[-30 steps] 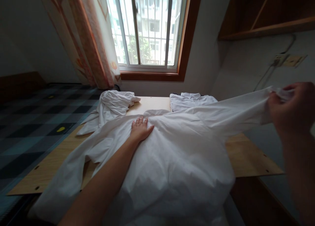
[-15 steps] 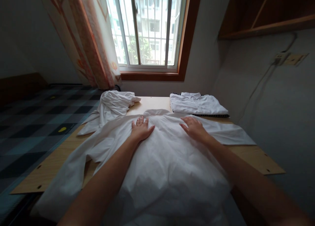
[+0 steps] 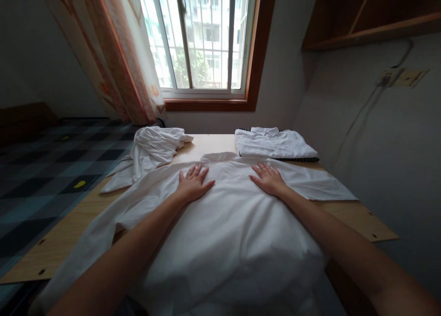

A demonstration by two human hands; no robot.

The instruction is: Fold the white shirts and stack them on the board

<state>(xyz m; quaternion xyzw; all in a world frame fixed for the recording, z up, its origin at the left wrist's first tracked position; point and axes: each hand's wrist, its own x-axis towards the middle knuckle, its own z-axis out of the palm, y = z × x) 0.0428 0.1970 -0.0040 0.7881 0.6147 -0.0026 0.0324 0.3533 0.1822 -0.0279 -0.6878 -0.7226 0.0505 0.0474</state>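
Observation:
A white shirt [image 3: 234, 219] lies spread over a wooden board, its collar toward the window and its lower part hanging over the near edge. My left hand [image 3: 193, 183] rests flat on its upper left part, fingers spread. On the upper right part, my right hand [image 3: 268, 178] also lies flat with fingers apart. One sleeve stretches to the right across the board; the other side drapes down at the left. Neither hand grips the cloth.
The wooden board [image 3: 213, 143] carries a crumpled white garment [image 3: 155, 148] at back left and a folded white shirt [image 3: 275, 143] at back right. A checkered bed [image 3: 69, 169] adjoins on the left. A shelf [image 3: 372, 33] and a wall socket [image 3: 401, 77] are at right.
Both hands have settled flat on the shirt, the left shifting slightly left and the right spreading its fingers. The cloth between and below them looks smoother. The view has shifted a little.

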